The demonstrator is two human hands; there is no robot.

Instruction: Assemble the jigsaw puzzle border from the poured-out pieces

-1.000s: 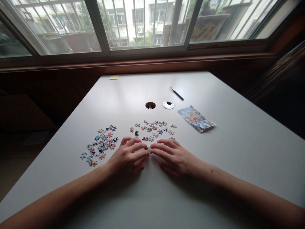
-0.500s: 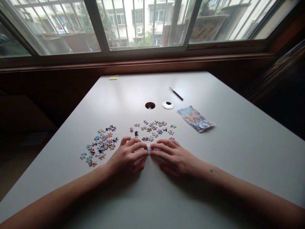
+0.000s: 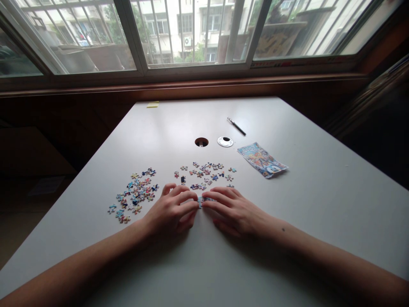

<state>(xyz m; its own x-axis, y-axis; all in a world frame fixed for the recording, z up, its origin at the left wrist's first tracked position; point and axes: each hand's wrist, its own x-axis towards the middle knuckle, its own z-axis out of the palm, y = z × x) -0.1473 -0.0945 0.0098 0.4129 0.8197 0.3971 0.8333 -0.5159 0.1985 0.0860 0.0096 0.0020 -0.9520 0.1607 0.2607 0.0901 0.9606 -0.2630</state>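
My left hand (image 3: 174, 207) and my right hand (image 3: 231, 209) meet near the middle of the table, fingers bent with the tips almost together. Between them show light-blue joined jigsaw pieces (image 3: 200, 202), lying flat and mostly covered by my fingers. Both hands press on these pieces, one from each side. Beyond my fingers lies a loose spread of jigsaw pieces (image 3: 207, 172). A denser heap of jigsaw pieces (image 3: 138, 192) is to the left of my left hand.
A colourful picture sheet (image 3: 262, 160) lies on the white table (image 3: 306, 213) at the right. Farther back are a black pen (image 3: 237, 126), a round silver cover (image 3: 225, 141), a cable hole (image 3: 201, 142) and yellow tape (image 3: 152, 104). A barred window borders the far side.
My right fingers have shifted very slightly to the right, and a little more of the light-blue pieces shows between my hands. The left hand holds its place.
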